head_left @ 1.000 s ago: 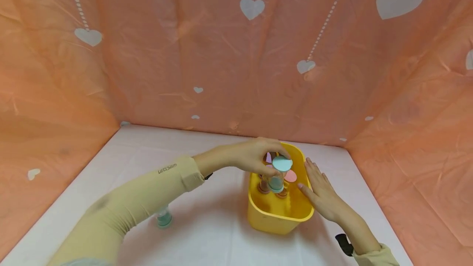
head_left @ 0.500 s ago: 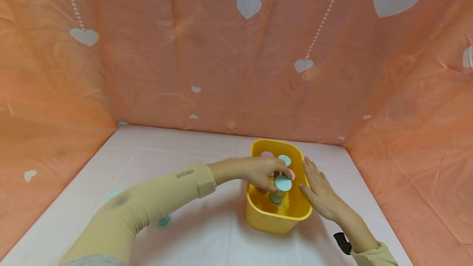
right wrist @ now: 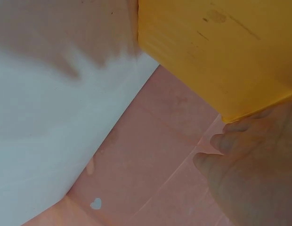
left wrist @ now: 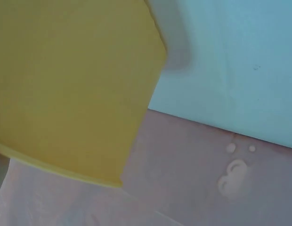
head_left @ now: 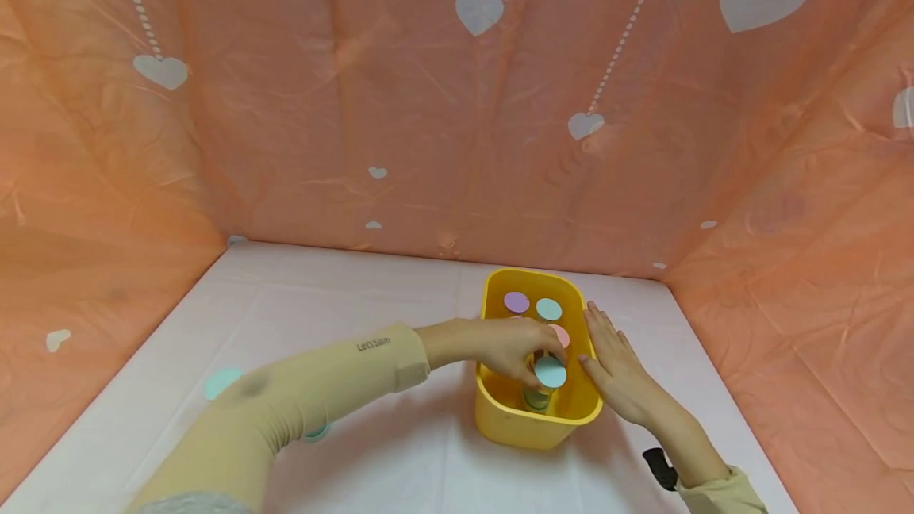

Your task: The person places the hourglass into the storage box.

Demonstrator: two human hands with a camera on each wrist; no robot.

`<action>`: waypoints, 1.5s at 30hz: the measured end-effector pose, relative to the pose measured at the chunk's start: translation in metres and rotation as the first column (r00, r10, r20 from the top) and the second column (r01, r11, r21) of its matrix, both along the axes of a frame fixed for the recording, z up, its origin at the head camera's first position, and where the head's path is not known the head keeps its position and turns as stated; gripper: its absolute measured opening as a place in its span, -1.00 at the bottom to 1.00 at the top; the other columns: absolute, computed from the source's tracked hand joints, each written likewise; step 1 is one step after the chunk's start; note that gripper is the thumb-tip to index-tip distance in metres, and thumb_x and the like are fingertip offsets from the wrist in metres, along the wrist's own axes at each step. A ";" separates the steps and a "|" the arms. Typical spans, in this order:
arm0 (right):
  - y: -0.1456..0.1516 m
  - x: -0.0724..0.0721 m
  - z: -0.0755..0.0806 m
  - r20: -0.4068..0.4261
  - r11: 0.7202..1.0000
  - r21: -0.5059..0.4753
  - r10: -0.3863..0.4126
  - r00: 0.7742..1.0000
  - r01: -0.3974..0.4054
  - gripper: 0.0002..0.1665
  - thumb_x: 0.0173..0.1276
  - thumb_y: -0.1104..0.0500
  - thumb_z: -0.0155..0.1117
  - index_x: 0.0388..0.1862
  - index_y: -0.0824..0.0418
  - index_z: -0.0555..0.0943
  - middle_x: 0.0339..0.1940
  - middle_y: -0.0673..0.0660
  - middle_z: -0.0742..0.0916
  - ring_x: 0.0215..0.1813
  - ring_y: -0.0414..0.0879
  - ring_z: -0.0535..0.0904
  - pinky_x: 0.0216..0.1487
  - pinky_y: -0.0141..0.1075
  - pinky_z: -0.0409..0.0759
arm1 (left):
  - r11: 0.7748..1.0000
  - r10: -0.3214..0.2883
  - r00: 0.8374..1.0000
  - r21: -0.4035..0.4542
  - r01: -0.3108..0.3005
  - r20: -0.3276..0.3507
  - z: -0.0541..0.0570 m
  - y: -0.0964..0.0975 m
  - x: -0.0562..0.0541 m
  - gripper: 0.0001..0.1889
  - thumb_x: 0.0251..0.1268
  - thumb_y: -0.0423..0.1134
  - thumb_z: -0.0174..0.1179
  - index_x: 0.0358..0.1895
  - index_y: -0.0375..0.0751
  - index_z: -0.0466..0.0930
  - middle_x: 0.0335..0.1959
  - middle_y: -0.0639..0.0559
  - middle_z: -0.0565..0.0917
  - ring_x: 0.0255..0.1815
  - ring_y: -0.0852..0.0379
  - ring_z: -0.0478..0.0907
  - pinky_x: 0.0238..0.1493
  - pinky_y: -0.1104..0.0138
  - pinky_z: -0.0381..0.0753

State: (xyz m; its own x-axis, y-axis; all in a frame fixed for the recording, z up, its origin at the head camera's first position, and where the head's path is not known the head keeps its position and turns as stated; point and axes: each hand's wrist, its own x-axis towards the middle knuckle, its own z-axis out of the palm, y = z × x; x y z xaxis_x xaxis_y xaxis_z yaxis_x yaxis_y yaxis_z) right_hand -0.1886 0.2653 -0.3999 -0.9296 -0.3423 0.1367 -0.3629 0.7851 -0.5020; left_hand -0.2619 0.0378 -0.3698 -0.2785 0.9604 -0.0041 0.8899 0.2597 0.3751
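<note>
My left hand (head_left: 508, 346) reaches inside a yellow tub (head_left: 528, 430). It grips what looks like a sand timer (head_left: 551, 372), upright, with a pale blue round top and clear middle. The timer's green lower end is near the tub's floor; whether it touches cannot be seen. My right hand (head_left: 624, 377) lies with straight fingers along the tub's right rim. In the right wrist view, that hand (right wrist: 259, 165) is beside the yellow wall (right wrist: 221, 52). Behind the left hand stand timers with purple (head_left: 516, 302), pale blue (head_left: 549, 308) and pink (head_left: 560, 335) tops.
On the white table (head_left: 400, 466), a mint disc-topped timer (head_left: 222, 382) and a green-ended piece (head_left: 317, 435) are partly hidden by my left sleeve (head_left: 307, 395). Orange cloth with hearts (head_left: 400, 101) walls the back and sides. In the left wrist view, the tub's side (left wrist: 75, 84) fills the left.
My left hand has moved toward the tub's near end and lowered the pale blue-topped timer deeper. The timers behind have come into view. My right hand has stayed at the rim.
</note>
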 end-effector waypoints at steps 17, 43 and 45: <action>0.001 0.000 -0.001 -0.006 1.000 -0.007 0.000 1.000 0.000 -0.17 0.62 0.18 -0.01 0.67 0.46 -0.07 0.71 0.42 -0.02 0.67 0.45 -0.18 0.52 0.46 -0.22 | 0.997 0.053 0.993 -0.043 -0.057 -0.101 -0.009 0.008 0.004 -0.52 0.27 -0.24 0.50 0.25 -0.15 0.68 0.11 0.11 0.72 0.02 0.30 0.58 0.08 0.62 0.47; 0.001 0.000 -0.002 -0.020 1.000 0.001 -0.002 1.000 0.003 -0.18 0.62 0.18 -0.01 0.67 0.47 -0.06 0.70 0.44 0.00 0.67 0.45 -0.17 0.52 0.46 -0.21 | 0.996 0.090 0.975 -0.004 -0.093 -0.203 -0.010 0.008 0.007 -0.59 0.30 -0.16 0.49 0.20 -0.07 0.73 0.12 0.16 0.71 -0.25 0.36 0.50 -0.22 0.66 0.42; 0.001 0.000 -0.002 -0.018 1.000 0.004 -0.003 1.000 0.003 -0.18 0.62 0.18 -0.01 0.67 0.47 -0.06 0.70 0.44 0.00 0.66 0.46 -0.16 0.52 0.46 -0.20 | 0.996 0.089 0.973 -0.005 -0.092 -0.214 -0.009 0.007 0.007 -0.59 0.31 -0.17 0.48 0.21 -0.05 0.72 0.15 0.15 0.67 -0.30 0.37 0.48 -0.25 0.66 0.41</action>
State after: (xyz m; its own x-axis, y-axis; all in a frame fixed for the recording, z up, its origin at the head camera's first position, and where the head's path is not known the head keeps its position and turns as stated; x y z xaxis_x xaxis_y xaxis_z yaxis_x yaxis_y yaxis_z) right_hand -0.1883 0.2662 -0.4015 -0.9280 -0.3399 0.1526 -0.3696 0.7880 -0.4924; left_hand -0.2547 0.0447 -0.3785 -0.3600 0.9316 0.0510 0.9217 0.3466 0.1745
